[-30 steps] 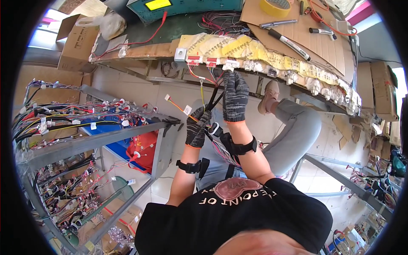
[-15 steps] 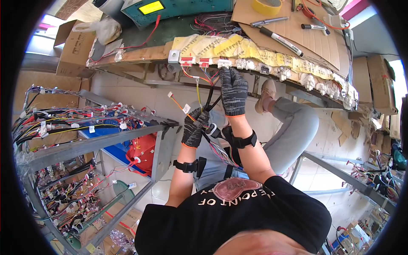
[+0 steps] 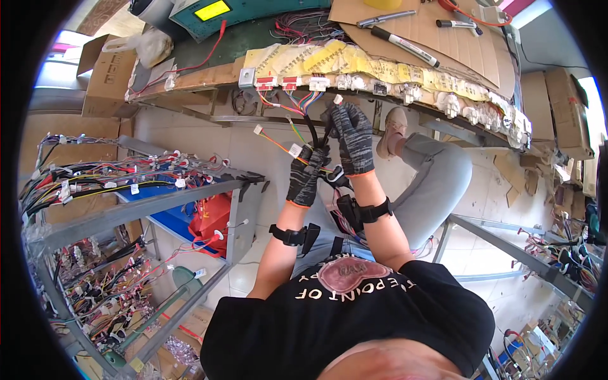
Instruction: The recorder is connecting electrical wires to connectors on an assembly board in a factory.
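My left hand, in a dark grey knitted glove, is closed around a wire harness with black sleeving. A loose orange wire ending in a small white plug and bearing a white tag sticks out leftward from it. My right hand, gloved alike, pinches a small white connector just below the bench edge. Coloured wires run from the harness to two red-and-white connectors and a white connector on the bench edge.
More white sockets line the bench edge under yellow labels. A teal instrument with a lit screen stands behind, near markers on cardboard. Metal racks loaded with harnesses flank me; another rack is on the right.
My right hand has left the white connector on the bench edge and now holds another small white connector, slightly right and lower. My left hand, with the harness, has shifted right.
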A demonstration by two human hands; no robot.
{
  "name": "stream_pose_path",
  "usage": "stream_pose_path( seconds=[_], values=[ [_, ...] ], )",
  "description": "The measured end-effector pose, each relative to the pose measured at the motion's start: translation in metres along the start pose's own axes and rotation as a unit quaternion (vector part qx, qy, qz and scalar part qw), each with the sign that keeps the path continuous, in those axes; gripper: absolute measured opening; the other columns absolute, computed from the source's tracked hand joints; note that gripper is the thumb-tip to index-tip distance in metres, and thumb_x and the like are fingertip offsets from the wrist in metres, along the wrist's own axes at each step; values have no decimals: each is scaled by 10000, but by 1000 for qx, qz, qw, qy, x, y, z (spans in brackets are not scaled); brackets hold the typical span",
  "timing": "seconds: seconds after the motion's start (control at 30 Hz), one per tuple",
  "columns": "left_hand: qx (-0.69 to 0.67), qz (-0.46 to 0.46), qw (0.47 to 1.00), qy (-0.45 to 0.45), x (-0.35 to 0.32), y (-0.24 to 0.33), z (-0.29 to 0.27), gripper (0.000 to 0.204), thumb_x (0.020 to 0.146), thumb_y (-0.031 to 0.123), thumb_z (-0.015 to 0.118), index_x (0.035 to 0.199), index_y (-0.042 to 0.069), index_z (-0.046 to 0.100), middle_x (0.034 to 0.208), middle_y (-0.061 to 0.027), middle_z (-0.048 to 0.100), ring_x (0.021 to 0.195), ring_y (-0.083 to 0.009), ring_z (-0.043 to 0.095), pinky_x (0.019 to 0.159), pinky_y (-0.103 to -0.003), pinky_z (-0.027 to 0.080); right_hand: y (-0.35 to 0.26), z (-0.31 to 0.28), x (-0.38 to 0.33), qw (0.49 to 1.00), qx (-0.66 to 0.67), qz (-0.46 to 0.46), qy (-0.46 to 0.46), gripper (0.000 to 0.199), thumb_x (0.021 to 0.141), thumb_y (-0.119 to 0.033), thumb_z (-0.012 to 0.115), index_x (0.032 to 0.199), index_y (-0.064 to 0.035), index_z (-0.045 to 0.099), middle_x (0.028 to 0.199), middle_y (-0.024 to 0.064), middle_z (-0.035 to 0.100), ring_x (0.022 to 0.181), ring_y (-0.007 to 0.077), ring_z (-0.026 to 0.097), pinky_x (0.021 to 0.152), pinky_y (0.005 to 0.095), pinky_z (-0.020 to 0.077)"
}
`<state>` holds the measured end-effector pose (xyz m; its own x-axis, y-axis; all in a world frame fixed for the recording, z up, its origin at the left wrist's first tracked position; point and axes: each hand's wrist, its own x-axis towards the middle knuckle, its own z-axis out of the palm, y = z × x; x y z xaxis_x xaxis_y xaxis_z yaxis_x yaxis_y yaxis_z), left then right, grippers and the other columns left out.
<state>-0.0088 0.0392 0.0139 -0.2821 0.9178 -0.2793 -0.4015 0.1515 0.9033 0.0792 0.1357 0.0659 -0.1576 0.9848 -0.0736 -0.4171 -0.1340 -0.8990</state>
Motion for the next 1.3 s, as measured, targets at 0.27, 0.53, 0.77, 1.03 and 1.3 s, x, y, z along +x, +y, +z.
stream_pose_path(
  seconds=[0.27,0.53,0.77,1.03,1.3],
  values=[
    [109,156,980,57,8,-17,-2,236,899,146,482,1097,17,500,991,-63,570,889,-175,568,759,-311,473,-7,12,6,994,-43,-31,94,54,800,-30,604,811,22,601,750,76,647,662,101,589,605,223,462],
    [-422,-1,905,54,-14,9,-25,348,921,399,381,772,99,479,521,54,292,456,-68,285,455,-232,322,-20,6,10,994,-28,-11,105,49,771,-25,629,769,19,607,692,52,622,621,95,562,597,231,459],
    [-230,55,961,147,-34,27,-9,331,926,348,397,704,106,429,503,37,315,411,-69,263,384,-218,242,-23,5,13,993,-36,3,113,62,776,-36,617,785,25,613,684,55,624,613,90,558,592,241,458],
    [23,63,995,-74,-31,43,31,188,907,188,419,809,47,495,668,6,452,594,-90,461,502,-202,389,-40,-32,-11,736,-506,-450,-22,200,811,-118,604,964,10,595,809,136,632,739,223,619,679,311,472],
    [175,143,970,-94,-23,23,65,299,925,204,425,1140,2,470,998,-85,554,847,-142,535,749,-292,453,-44,-41,4,994,1,35,108,118,733,-82,698,711,5,621,650,64,632,563,98,563,531,229,433]
  ],
)
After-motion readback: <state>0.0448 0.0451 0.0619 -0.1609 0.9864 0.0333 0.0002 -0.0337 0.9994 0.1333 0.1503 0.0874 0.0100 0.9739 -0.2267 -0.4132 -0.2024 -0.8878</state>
